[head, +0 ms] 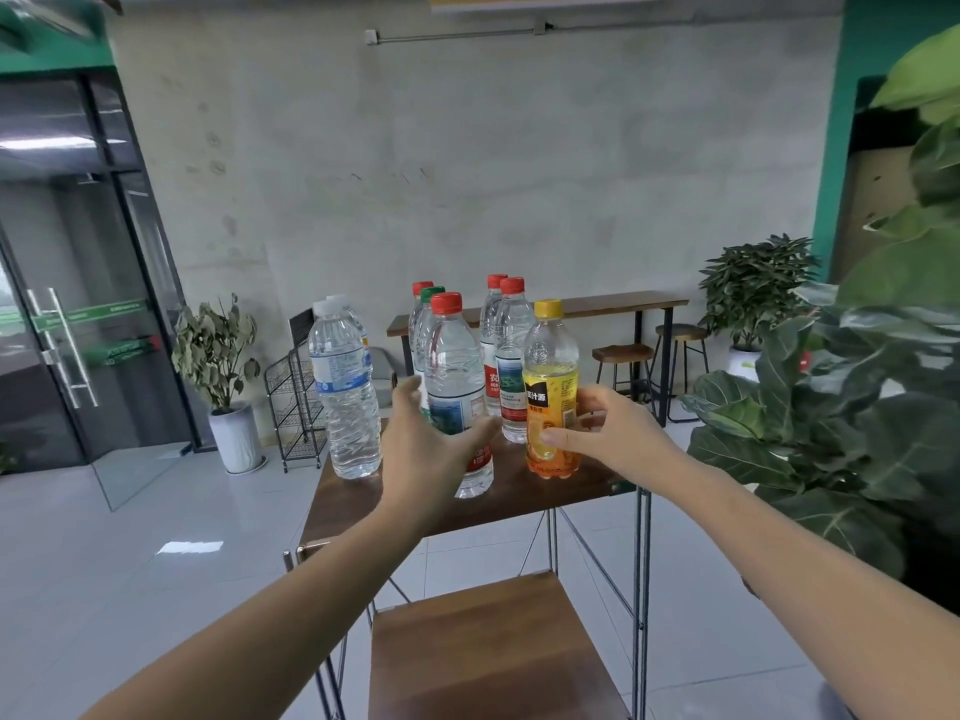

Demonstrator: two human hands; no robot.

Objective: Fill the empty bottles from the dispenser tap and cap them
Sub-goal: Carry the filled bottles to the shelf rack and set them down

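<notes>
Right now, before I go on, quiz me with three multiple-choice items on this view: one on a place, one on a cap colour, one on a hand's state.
1. Where does the orange-label bottle stand?
A. on the stool
B. on the table, right end of the group
C. on the floor

2. What colour is its cap?
A. yellow
B. red
C. green

3. What is the left hand doing?
A. twisting a cap
B. resting flat on the table
C. reaching open toward the front red-capped bottle

Answers: 1 B, it stands on the wooden top by the right hand. 2 A, the cap is plainly yellow. 3 C, its fingers are spread around the bottle, grip not closed.
</notes>
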